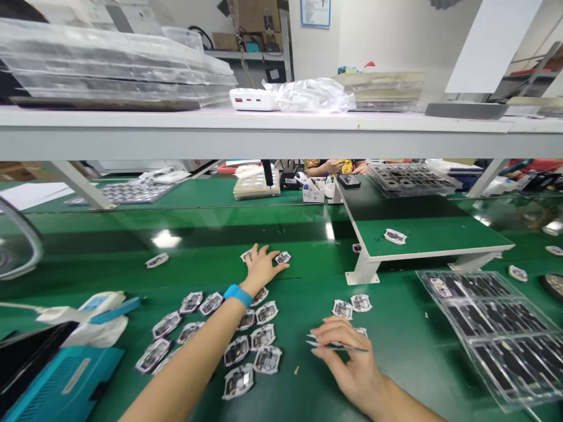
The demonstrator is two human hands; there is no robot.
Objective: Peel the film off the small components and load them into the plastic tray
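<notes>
Small flat parts (246, 346), white-edged with dark middles, lie in a loose group on the green worktop (396, 375) near its front edge, between the two arms. The right hand (347, 360) rests close to the front edge, just right of this group, and its fingers are closed narrowly on thin metal tweezers (336, 346), which point to the right. Two more parts (352, 306) lie just behind this hand. At the front left corner there is a blue machine (57, 381) with a white handheld tool (88, 308) resting behind it. At the front right side lies a clear tray (501, 328) with dark pockets.

Farther in, the left arm, with a blue wristband (238, 295), reaches across the group. The left hand (260, 268) lies flat with fingers spread wide, touching one part (282, 257) with its fingertips; another part (246, 255) is just at its left side. A single part (157, 260) lies well apart to the left. To the right stands a low raised platform (422, 234) with one part (394, 236) on it. At the far edge, under the grey shelf (281, 135), another person's hands (334, 168) are seen.
</notes>
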